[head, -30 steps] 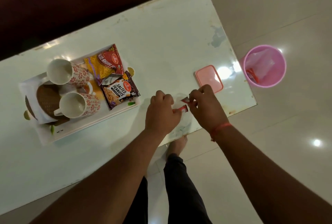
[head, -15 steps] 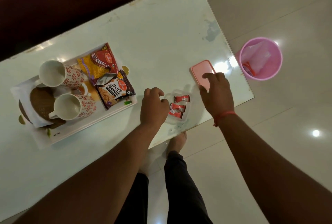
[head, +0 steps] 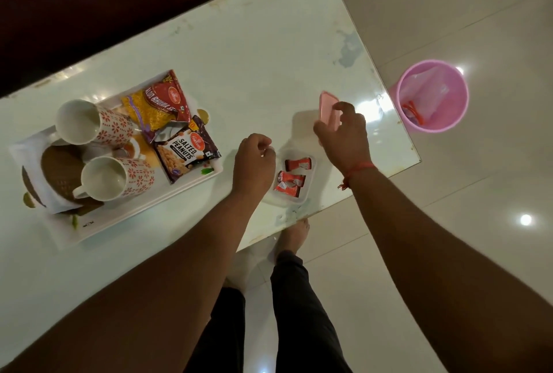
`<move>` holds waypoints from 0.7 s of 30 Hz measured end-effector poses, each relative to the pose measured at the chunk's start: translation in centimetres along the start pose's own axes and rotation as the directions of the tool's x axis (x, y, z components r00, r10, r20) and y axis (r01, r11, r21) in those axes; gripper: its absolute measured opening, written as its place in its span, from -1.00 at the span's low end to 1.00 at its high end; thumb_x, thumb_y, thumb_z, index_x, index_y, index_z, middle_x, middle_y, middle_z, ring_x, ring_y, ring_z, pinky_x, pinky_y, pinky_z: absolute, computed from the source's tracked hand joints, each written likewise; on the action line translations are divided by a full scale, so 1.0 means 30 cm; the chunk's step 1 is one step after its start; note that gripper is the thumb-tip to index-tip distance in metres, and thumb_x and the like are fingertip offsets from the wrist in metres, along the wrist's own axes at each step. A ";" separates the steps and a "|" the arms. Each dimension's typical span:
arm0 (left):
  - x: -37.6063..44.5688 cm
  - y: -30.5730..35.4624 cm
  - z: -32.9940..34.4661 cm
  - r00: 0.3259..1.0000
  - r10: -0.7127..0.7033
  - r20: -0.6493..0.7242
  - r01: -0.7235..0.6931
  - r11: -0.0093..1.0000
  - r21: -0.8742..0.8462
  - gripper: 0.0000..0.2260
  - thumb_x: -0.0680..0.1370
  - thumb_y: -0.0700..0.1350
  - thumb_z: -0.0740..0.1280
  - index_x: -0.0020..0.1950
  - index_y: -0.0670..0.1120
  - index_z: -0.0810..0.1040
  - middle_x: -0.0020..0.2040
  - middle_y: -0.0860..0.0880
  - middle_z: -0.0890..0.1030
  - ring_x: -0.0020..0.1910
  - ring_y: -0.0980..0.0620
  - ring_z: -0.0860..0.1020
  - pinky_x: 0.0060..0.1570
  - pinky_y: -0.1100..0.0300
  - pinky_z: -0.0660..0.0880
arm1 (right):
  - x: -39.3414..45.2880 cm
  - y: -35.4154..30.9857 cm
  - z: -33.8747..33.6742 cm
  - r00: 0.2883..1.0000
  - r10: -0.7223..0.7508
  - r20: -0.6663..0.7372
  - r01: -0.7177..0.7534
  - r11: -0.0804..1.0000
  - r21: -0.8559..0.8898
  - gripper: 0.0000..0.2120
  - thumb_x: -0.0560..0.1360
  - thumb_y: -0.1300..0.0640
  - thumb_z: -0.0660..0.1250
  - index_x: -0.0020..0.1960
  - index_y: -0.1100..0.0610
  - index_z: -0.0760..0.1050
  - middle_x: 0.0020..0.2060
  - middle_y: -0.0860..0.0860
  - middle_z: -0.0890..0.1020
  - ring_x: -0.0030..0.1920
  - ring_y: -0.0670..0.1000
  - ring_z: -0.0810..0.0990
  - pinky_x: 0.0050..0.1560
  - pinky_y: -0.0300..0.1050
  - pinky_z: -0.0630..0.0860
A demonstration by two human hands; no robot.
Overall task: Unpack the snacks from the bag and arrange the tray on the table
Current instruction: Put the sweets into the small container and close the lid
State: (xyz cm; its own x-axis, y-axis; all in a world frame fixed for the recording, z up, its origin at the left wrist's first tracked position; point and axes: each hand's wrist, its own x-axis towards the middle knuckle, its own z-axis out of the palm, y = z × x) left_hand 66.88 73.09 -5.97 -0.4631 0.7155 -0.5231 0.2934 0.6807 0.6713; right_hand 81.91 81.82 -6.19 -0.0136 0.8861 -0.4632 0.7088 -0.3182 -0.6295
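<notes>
1. Near the glossy white table's [head: 239, 52] edge: clear rectangular plastic box [head: 294, 197], three red foil-wrapped candies [head: 291, 181] inside.
2. Right hand [head: 344, 136] clamped on pink rounded lid [head: 327, 110], tilted.
3. Left hand [head: 254, 160] loosely curled, empty, beside box.
4. White tray [head: 167, 197]: two floral mugs [head: 98, 179], crinkly snack packets [head: 187, 151].

**Hidden and unclear areas**

Our right hand [head: 344, 136] covers the lower part of the pink lid [head: 328, 110]. Left of our left hand [head: 254, 163], the mugs [head: 98, 151] overlap a brown item we cannot identify. Both our forearms are cut off at the bottom edge.
</notes>
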 end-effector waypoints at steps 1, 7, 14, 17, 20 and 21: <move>0.003 0.010 -0.007 1.000 -0.007 0.009 0.008 0.999 -0.041 -0.82 0.61 -0.18 0.23 0.19 -0.11 0.52 0.19 -0.04 0.58 0.17 0.01 0.55 0.10 0.25 0.45 | -0.036 -0.026 -0.006 0.999 0.035 0.013 -0.037 0.987 0.159 -0.50 0.43 -0.09 0.29 0.34 -0.01 0.37 0.22 0.10 0.44 0.09 0.06 0.55 0.05 -0.02 0.57; -0.036 0.066 -0.017 0.994 -0.052 0.099 0.072 0.973 -0.218 -0.75 0.64 -0.11 0.20 0.29 -0.03 0.51 0.21 0.01 0.59 0.16 0.03 0.55 0.13 0.18 0.48 | -0.309 -0.063 0.060 0.964 0.049 0.262 -0.188 0.822 0.537 -0.72 0.53 -0.02 0.11 0.13 -0.03 0.52 0.05 0.05 0.62 0.09 0.14 0.62 0.07 0.28 0.59; -0.121 -0.003 0.024 0.993 0.115 -0.035 -0.111 0.990 0.085 -0.76 0.59 -0.17 0.31 0.25 -0.05 0.58 0.16 -0.01 0.57 0.06 0.02 0.58 0.01 0.25 0.48 | -0.405 0.046 0.156 0.976 0.187 -0.115 -0.159 0.964 0.215 -0.76 0.63 0.06 0.14 0.20 0.10 0.50 -0.06 0.05 0.57 -0.10 0.01 0.54 -0.04 -0.01 0.51; -0.134 -0.028 0.053 0.990 0.106 -0.089 -0.089 0.980 0.175 -0.74 0.59 -0.15 0.31 0.27 -0.07 0.58 0.17 -0.05 0.58 0.07 -0.05 0.60 0.02 0.14 0.55 | -0.410 0.055 0.196 0.957 0.232 -0.174 -0.197 0.960 0.200 -0.69 0.63 0.08 0.18 0.36 0.07 0.40 0.09 0.05 0.51 -0.11 -0.06 0.50 0.00 -0.12 0.48; -0.126 -0.033 0.067 0.990 0.087 -0.111 -0.064 0.977 0.201 -0.74 0.60 -0.16 0.31 0.29 -0.08 0.57 0.20 -0.06 0.58 0.10 -0.06 0.60 0.03 0.12 0.57 | -0.399 0.052 0.215 0.955 0.206 -0.215 -0.181 0.975 0.131 -0.70 0.63 0.07 0.17 0.35 0.04 0.39 0.15 0.03 0.48 -0.09 -0.05 0.50 -0.05 -0.10 0.49; -0.121 -0.034 0.068 0.989 0.096 -0.113 -0.070 0.974 0.217 -0.74 0.60 -0.16 0.31 0.29 -0.07 0.57 0.20 -0.06 0.57 0.10 -0.07 0.60 0.02 0.12 0.56 | -0.392 0.053 0.219 0.954 0.198 -0.223 -0.177 0.978 0.111 -0.70 0.63 0.06 0.17 0.35 0.03 0.39 0.15 0.03 0.48 -0.08 -0.04 0.52 -0.06 -0.09 0.51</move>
State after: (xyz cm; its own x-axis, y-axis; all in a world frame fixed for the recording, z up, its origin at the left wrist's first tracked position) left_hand 69.97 70.11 -5.83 -0.5239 0.7553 -0.3938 0.4996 0.6469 0.5761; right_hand 78.56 68.69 -5.85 0.2849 0.8578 -0.4278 0.6174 -0.5056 -0.6027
